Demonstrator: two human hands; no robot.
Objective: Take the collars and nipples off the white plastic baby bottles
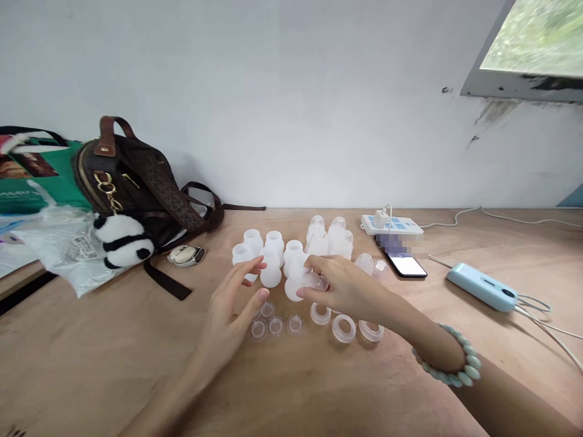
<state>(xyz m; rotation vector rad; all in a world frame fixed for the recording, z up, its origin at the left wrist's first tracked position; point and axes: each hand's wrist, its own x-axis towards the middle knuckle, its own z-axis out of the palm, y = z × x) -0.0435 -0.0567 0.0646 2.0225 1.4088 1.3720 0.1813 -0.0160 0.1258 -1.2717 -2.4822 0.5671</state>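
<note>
Several frosted white bottles (273,243) with open tops stand grouped at the middle of the table. My right hand (339,282) has its thumb and fingers curled round a translucent white bottle (296,284) at the front of the group; a ribbed clear part shows at the grip, partly hidden by the fingers. My left hand (230,300) hovers just left of the bottles, fingers apart and holding nothing. Small clear discs (276,325) lie below the bottles. To their right lie several translucent rings (344,328). Behind my right hand stand clear domed caps (337,233).
A brown backpack (136,176) with a panda plush (122,240), a plastic bag (59,243) and a beige mouse-like object (186,255) are at left. Right are a power strip (401,226), a phone (405,261), a blue device (481,286) and cables. A wall (291,109) stands behind.
</note>
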